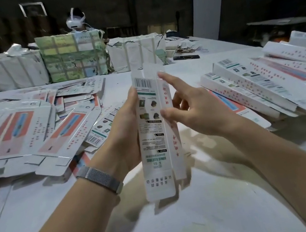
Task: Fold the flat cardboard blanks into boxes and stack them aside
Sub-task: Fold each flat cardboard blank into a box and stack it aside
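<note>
I hold a long, narrow white box (152, 136) upright over the table, barcode end pointing away, its flaps at both ends unfolded. My left hand (124, 125) grips it from the left side. My right hand (191, 107) touches its right edge with thumb and forefinger, the other fingers spread apart. A loose heap of flat printed blanks (29, 135) lies on the left. On the right rests a pile of folded long boxes (260, 80).
Wrapped, taped bundles of stock (74, 56) line the far edge of the white table (187, 222). A white headset (75, 20) shows behind them. A dark flat object (185, 57) lies near the far right bundles. A white panel (207, 2) leans on the dark wall.
</note>
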A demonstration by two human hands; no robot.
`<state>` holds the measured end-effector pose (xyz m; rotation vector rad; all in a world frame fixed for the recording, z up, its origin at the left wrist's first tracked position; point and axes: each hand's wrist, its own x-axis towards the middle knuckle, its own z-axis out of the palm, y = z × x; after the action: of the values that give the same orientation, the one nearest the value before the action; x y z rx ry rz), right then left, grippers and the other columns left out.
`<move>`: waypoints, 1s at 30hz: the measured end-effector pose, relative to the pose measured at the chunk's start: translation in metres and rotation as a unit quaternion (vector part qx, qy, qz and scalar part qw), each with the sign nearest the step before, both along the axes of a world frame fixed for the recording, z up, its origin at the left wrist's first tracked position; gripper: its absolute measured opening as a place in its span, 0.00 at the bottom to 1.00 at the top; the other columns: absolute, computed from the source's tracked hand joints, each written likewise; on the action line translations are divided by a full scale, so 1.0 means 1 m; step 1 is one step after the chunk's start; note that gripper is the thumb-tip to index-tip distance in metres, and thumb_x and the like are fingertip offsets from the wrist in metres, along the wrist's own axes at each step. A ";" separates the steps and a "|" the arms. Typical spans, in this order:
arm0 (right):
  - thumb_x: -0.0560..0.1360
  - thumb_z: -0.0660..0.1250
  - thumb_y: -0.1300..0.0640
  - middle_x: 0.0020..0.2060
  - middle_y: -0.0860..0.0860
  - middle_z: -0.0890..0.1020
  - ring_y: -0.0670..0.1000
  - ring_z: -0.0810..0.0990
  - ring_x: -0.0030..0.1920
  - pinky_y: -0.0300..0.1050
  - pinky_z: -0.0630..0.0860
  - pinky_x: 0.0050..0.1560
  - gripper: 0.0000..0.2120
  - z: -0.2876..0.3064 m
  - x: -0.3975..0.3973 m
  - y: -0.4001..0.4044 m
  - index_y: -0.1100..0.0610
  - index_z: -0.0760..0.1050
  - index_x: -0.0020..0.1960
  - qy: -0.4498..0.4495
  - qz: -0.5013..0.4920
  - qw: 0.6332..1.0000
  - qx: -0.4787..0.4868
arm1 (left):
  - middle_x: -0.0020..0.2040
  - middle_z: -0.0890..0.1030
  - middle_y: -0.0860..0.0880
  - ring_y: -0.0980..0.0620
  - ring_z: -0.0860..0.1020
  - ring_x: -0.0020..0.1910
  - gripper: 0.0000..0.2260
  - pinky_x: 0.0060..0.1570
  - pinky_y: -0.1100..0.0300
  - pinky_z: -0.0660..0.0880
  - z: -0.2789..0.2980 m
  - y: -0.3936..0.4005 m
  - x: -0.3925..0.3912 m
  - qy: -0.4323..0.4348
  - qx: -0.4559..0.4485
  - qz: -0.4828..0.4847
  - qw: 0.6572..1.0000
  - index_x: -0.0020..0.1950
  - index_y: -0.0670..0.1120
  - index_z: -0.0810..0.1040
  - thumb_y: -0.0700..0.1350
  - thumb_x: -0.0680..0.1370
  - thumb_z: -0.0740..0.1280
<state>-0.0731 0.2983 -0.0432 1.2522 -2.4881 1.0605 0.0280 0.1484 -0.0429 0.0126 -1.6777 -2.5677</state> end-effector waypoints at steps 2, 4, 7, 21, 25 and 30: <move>0.78 0.66 0.44 0.37 0.47 0.80 0.44 0.81 0.36 0.45 0.80 0.43 0.30 0.001 -0.001 0.001 0.35 0.58 0.76 0.022 -0.016 0.999 -0.034 | 0.49 0.86 0.44 0.46 0.86 0.44 0.26 0.37 0.54 0.82 0.000 0.001 0.001 -0.001 -0.010 -0.019 1.000 0.56 0.52 0.85 0.63 0.84 0.49; 0.78 0.65 0.43 0.34 0.49 0.78 0.47 0.77 0.34 0.56 0.79 0.42 0.25 0.001 -0.002 0.000 0.36 0.66 0.74 0.071 -0.049 0.994 -0.068 | 0.49 0.87 0.43 0.45 0.86 0.44 0.27 0.37 0.55 0.82 0.000 0.004 0.001 0.005 -0.017 -0.034 0.999 0.51 0.54 0.86 0.62 0.84 0.49; 0.78 0.68 0.47 0.34 0.47 0.72 0.51 0.74 0.36 0.58 0.78 0.43 0.20 0.000 -0.003 -0.003 0.45 0.75 0.70 0.084 -0.057 0.989 -0.112 | 0.49 0.87 0.44 0.45 0.86 0.44 0.23 0.36 0.57 0.81 -0.001 0.006 0.000 0.016 -0.023 -0.044 0.999 0.60 0.52 0.81 0.59 0.85 0.49; 0.75 0.70 0.41 0.26 0.41 0.76 0.41 0.74 0.25 0.34 0.68 0.25 0.18 0.010 0.001 -0.001 0.55 0.72 0.41 0.027 -0.081 0.984 -0.157 | 0.49 0.85 0.37 0.44 0.85 0.41 0.27 0.34 0.57 0.81 -0.002 0.013 0.000 0.016 -0.099 -0.054 0.993 0.59 0.44 0.80 0.60 0.85 0.48; 0.76 0.68 0.39 0.29 0.47 0.78 0.46 0.75 0.30 0.42 0.72 0.30 0.19 0.015 -0.003 0.006 0.53 0.71 0.39 0.051 -0.075 0.988 -0.122 | 0.52 0.84 0.36 0.42 0.84 0.41 0.28 0.41 0.56 0.82 -0.003 0.014 0.001 0.022 -0.131 -0.065 0.989 0.61 0.42 0.79 0.60 0.85 0.48; 0.79 0.66 0.43 0.31 0.50 0.79 0.47 0.74 0.31 0.43 0.69 0.28 0.19 0.019 -0.004 0.010 0.55 0.69 0.38 0.051 -0.060 0.992 -0.101 | 0.51 0.84 0.36 0.45 0.83 0.39 0.23 0.36 0.58 0.81 -0.005 0.014 -0.001 0.035 -0.161 -0.041 0.985 0.68 0.47 0.74 0.58 0.86 0.49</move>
<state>-0.0768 0.3081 -0.0246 1.0575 -2.2823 1.1534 0.0274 0.1620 -0.0474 -0.1670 -2.0835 -2.2866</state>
